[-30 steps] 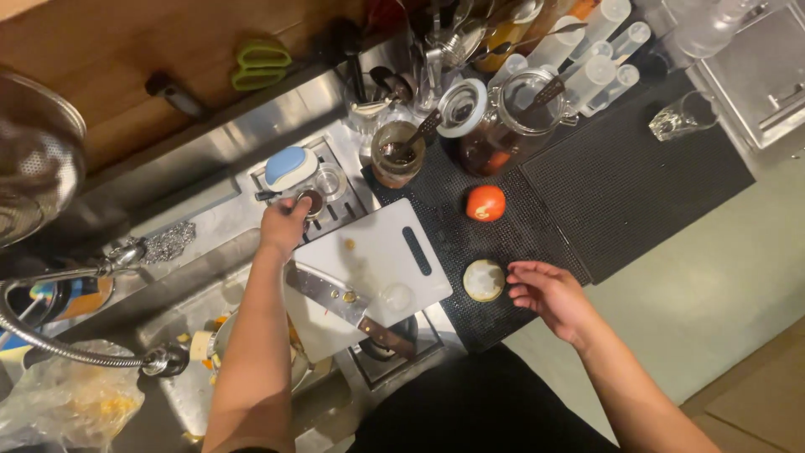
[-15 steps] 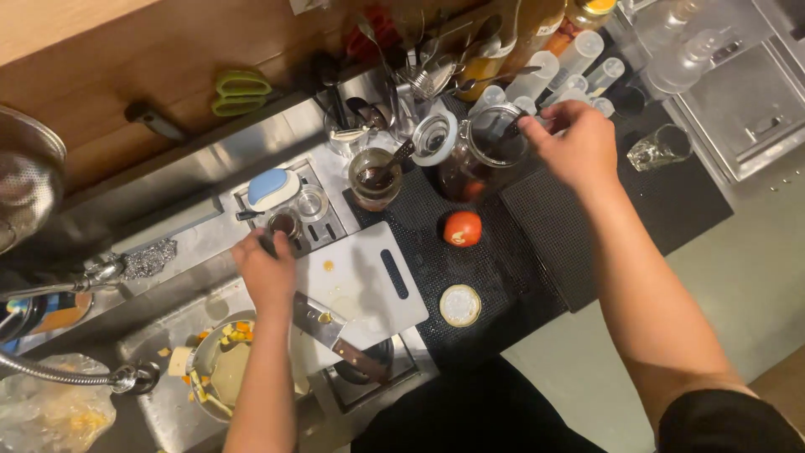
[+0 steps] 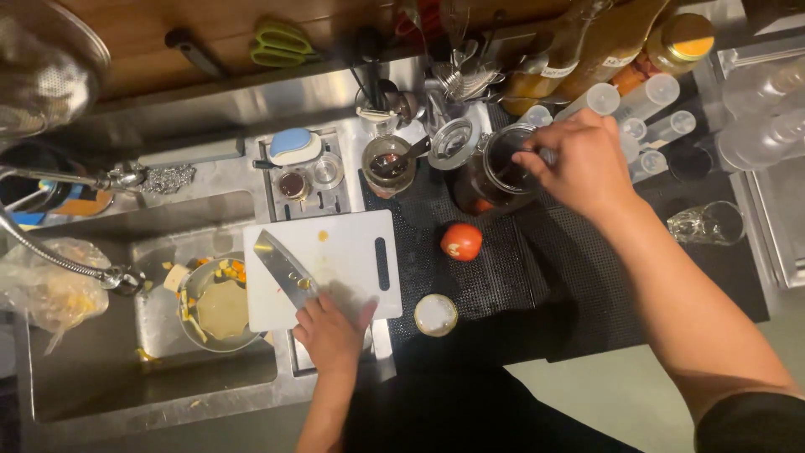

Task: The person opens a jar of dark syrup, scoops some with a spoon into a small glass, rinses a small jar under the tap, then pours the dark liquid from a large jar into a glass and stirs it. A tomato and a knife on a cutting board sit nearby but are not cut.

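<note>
Head view: right hand (image 3: 579,159) reaches into jar (image 3: 495,176), left hand (image 3: 331,331) grips knife (image 3: 285,268).

Knife (image 3: 285,268) handle hidden under left hand (image 3: 331,331); bottles (image 3: 587,50) cut off at top edge.

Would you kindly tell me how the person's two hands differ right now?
The left hand rests near the body on the knife handle, its broad steel blade flat on the white plastic cutting board. The right hand reaches farther out, over the round glass jar on the black mat. Both are bare.
</note>
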